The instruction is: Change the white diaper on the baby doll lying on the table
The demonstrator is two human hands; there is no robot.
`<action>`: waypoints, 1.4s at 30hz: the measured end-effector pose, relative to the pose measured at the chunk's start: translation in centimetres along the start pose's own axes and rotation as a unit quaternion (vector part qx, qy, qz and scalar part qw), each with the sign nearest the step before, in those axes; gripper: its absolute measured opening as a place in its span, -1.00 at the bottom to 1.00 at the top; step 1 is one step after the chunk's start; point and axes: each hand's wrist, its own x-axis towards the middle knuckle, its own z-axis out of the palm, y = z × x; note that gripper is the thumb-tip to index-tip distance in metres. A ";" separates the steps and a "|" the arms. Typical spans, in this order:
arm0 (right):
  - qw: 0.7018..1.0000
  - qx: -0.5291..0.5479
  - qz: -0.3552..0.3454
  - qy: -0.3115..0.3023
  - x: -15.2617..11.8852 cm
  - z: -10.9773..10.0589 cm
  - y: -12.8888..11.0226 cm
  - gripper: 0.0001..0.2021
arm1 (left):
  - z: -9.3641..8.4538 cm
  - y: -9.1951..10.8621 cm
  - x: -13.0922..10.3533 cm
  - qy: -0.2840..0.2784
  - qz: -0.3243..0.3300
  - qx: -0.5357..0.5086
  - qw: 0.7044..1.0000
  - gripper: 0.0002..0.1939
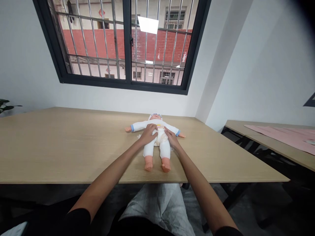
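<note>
A baby doll (148, 152) lies on its back on the wooden table, feet toward me and arms spread. It wears a white outfit with blue cuffs and a white cap with blue marks. Around its hips is a white diaper (161, 136). At the waist on the doll's left-hand side in view, my left hand (148, 134) is closed at the diaper's edge, thumb and fingers bent over it. My right hand (171, 137) grips the opposite side of the waist, its fingertips on the diaper. The fabric under both palms is hidden.
The wooden table (73, 147) reaches to the wall below a barred window (126, 83). At the right stands another table with a pink cloth (283, 133). Plant leaves (8, 107) show at the left edge. The near table edge runs just in front of my lap.
</note>
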 end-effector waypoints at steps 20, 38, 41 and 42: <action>1.000 -0.015 0.020 0.007 -0.4 0.1 -1.0 -0.45 | 0.2 -0.3 0.1 -0.023 0.004 0.054 0.998 -0.89; 1.000 0.006 -0.001 0.010 -0.6 0.5 -1.3 -0.49 | 0.5 -1.1 0.1 -0.017 0.013 0.032 0.999 -0.79; 0.998 -0.004 -0.044 0.049 -0.8 0.5 -2.1 -0.52 | 0.5 -1.0 0.0 -0.010 0.009 0.022 1.000 -0.77; 0.996 -0.013 -0.065 0.061 -0.9 0.5 -2.5 -0.55 | 0.4 -1.0 0.0 -0.009 0.006 0.018 1.000 -0.76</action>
